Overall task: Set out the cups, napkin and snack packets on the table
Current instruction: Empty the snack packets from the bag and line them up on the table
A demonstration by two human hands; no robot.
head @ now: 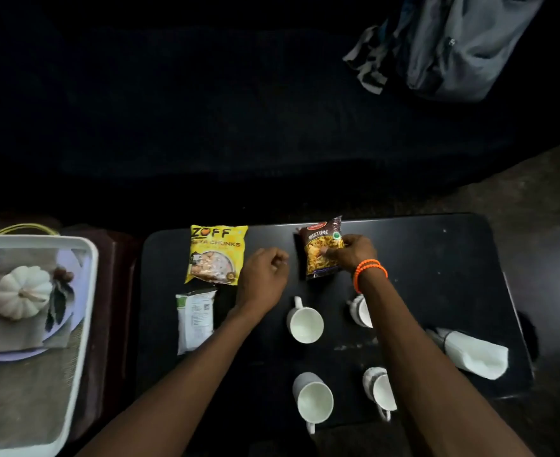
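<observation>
While upright, four empty cups (305,324).

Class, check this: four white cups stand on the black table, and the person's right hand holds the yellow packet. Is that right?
Not quite. The head view shows the right hand holding the dark mixture packet; the yellow packet lies untouched. Four cups do stand on the table.
</observation>
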